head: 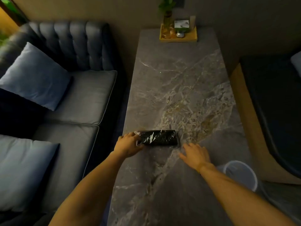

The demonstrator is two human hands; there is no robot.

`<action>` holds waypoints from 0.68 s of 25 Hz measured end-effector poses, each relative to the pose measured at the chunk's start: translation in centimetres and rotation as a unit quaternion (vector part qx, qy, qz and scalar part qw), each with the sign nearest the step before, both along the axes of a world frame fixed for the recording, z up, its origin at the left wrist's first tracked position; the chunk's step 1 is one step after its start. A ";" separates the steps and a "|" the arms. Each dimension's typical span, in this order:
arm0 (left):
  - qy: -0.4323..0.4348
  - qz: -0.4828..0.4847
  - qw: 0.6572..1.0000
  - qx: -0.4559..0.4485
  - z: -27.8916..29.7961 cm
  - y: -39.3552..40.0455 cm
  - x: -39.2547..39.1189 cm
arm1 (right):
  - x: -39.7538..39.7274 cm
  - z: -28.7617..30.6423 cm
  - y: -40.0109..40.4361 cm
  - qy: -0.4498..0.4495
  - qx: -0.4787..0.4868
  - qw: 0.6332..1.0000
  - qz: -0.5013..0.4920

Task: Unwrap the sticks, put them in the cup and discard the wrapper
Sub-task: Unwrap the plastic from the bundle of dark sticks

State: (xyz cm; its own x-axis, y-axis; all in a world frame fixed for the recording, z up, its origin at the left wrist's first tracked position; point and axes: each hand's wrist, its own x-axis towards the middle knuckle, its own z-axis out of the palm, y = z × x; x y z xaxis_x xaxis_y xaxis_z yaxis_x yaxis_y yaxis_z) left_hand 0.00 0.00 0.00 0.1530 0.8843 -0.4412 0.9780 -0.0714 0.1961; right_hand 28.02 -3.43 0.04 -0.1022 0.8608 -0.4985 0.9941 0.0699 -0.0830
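A flat bundle of black sticks [158,138] in shiny clear wrapper lies on the grey marble table [179,88], near its left edge. My left hand [128,145] grips the bundle's left end, where the wrapper bunches up. My right hand [194,154] lies just right of and below the bundle, fingers spread on the table, apart from the bundle. A clear plastic cup [241,174] stands at the table's right side, just behind my right forearm.
A wooden tray [178,38] with a plant vase and small items sits at the table's far end. A blue sofa [78,98] with cushions runs along the left. A dark seat [276,111] is on the right.
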 end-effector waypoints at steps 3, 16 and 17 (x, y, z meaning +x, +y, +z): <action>-0.005 -0.024 0.999 0.022 -0.9 2.9 0.2 | -0.5 -1.0 2.4 0.015 -0.014 0.999 -0.024; -0.079 0.000 0.996 -0.046 -5.9 5.6 0.7 | -2.0 -6.0 5.7 0.235 -0.080 0.927 -0.282; -0.088 0.011 0.995 -0.041 -5.9 5.3 0.8 | -2.2 -6.3 5.8 0.279 -0.072 0.900 -0.328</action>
State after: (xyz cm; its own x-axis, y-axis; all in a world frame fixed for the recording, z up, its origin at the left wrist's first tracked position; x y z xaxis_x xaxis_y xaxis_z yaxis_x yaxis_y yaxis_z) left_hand 0.78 5.31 -5.94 0.2158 0.8503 -0.4800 0.9289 -0.0273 0.3694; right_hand 25.79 2.34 -6.21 0.1349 0.7580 -0.6381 0.6189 -0.5674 -0.5432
